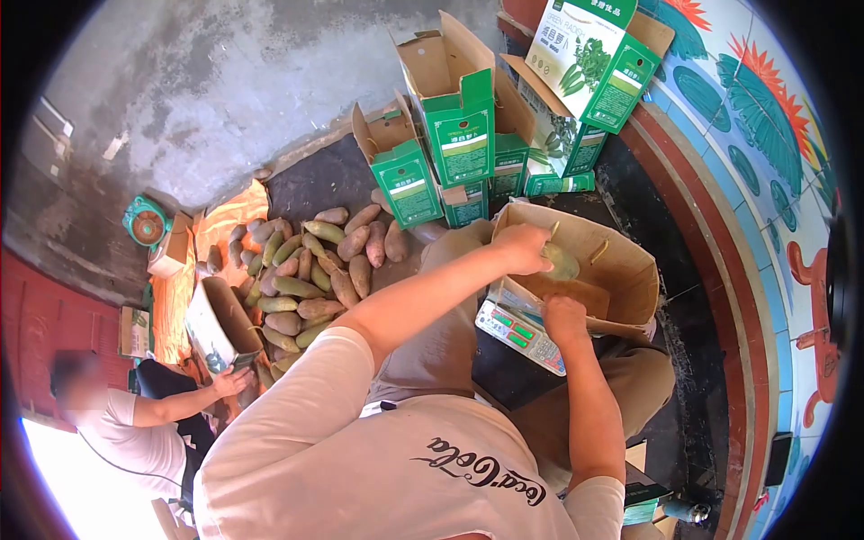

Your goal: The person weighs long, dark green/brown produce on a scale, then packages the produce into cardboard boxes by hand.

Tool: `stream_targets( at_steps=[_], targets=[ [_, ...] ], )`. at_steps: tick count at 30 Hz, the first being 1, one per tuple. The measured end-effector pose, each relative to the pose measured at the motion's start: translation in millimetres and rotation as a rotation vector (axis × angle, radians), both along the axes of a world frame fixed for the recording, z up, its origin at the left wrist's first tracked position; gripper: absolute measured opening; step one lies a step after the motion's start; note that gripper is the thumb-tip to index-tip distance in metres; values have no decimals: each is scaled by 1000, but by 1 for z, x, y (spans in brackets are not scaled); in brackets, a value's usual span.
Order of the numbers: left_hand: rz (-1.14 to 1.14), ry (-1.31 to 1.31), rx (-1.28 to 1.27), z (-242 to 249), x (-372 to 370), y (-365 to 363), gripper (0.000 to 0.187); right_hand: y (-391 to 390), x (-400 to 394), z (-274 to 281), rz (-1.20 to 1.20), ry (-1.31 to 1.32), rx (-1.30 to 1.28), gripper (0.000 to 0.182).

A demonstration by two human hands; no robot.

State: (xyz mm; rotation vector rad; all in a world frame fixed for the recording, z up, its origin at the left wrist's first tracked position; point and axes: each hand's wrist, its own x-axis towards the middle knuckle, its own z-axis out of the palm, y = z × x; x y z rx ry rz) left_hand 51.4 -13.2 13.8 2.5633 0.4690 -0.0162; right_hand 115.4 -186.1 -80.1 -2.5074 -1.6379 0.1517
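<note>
My left hand (525,250) is closed on a green radish (562,263), held over the inside of an open cardboard box (625,270). My right hand (564,319) is closed at the near rim of that box, its fingertips partly hidden. Yellow cord loops show on the box's inner walls. Just under the near side of the box is a digital scale (522,337) with lit green displays and a keypad. The box stands between my bent legs, close to the scale.
Left of my legs lies a pile of radishes (310,279) on orange sheeting (236,211). Open green-and-white boxes (459,126) are stacked ahead. At the left, another person (144,423) holds a box (220,324). A green fan (146,223) stands by the wall.
</note>
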Motion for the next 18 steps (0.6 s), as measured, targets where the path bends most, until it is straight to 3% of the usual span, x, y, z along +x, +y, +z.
stream_targets(
  at_steps=[5,10,14,17,18],
  targets=[
    [-44,-26,-69,-42,23,-12,44,1,1,-1,13,2,-10,17],
    [-91,-92,-220,-77,26,-11,30,2,-2,10,8,26,-63,17],
    [-66,-207,-240,-64,11,-9,25,4,-1,12,-3,44,-85,16],
    [37,-292,-317,-15,-15,-9,23,3,-3,7,-14,15,-65,15],
    [79,-382,-221,-16,-26,0,23,3,-4,9,-19,16,-64,15]
  ],
)
